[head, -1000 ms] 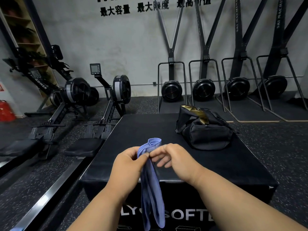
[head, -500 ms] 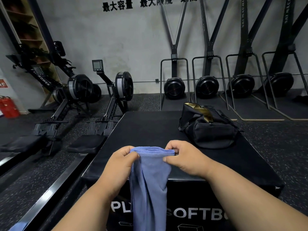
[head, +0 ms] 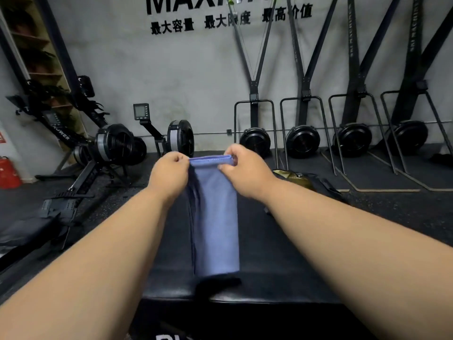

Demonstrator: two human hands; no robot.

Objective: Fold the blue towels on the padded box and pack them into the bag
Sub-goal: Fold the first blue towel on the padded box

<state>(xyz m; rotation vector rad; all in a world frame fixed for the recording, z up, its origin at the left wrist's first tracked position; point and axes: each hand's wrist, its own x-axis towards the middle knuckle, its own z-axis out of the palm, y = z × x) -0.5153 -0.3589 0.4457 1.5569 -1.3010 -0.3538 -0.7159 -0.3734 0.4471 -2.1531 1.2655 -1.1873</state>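
Observation:
A blue towel (head: 215,217), folded lengthwise into a narrow strip, hangs from both my hands over the black padded box (head: 282,261). My left hand (head: 169,175) pinches its top left corner. My right hand (head: 245,168) pinches the top right corner. The top edge is stretched taut between them, raised well above the box. The towel's lower end hangs near the box's front edge. The black bag (head: 304,182) with a gold lining sits on the box at the right, mostly hidden behind my right forearm.
Rowing machines (head: 110,148) stand on the floor to the left. Ski-trainer machines (head: 304,141) line the back wall behind the box. A red fire extinguisher (head: 8,173) stands at the far left. Dark rubber floor surrounds the box.
Both hands have spread apart along the towel's top edge and lifted it up and forward. The towel now hangs flat over the box top instead of in front of it.

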